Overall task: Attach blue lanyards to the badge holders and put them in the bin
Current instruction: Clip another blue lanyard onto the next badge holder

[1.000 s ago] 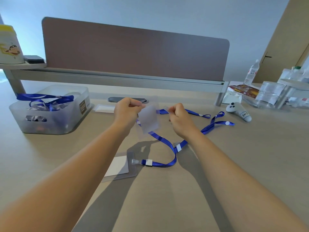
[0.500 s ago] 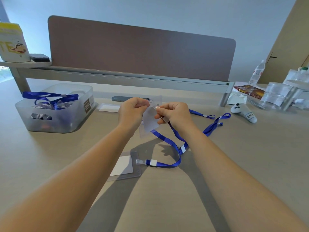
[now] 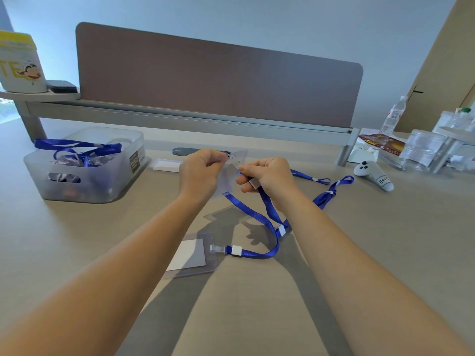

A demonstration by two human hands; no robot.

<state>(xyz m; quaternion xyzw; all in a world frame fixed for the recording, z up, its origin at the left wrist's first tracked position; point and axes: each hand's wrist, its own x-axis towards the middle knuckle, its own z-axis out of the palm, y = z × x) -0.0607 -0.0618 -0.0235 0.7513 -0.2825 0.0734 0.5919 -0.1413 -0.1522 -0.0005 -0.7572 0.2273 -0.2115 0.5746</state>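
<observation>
My left hand (image 3: 199, 173) pinches the top edge of a clear badge holder (image 3: 237, 158) above the desk. My right hand (image 3: 267, 176) grips the clip end of a blue lanyard (image 3: 270, 210) right at the holder's slot; the strap hangs down from it to the desk. Nearer me a second badge holder (image 3: 190, 255) with a white card lies flat, with another blue lanyard (image 3: 253, 252) clipped to it. The translucent bin (image 3: 84, 183) stands at the left with several lanyards and holders inside.
A spare white card (image 3: 165, 165) and a dark oval cable cover (image 3: 180, 151) lie behind my hands. A white controller (image 3: 372, 174), water bottles and clear containers crowd the right. A brown divider (image 3: 218, 78) closes the desk's back; a printed tub (image 3: 20, 65) sits on the left shelf.
My right hand has come in from the right to the holder, bringing the lanyard clip up to its top edge. The holder has tilted and risen slightly in my left hand.
</observation>
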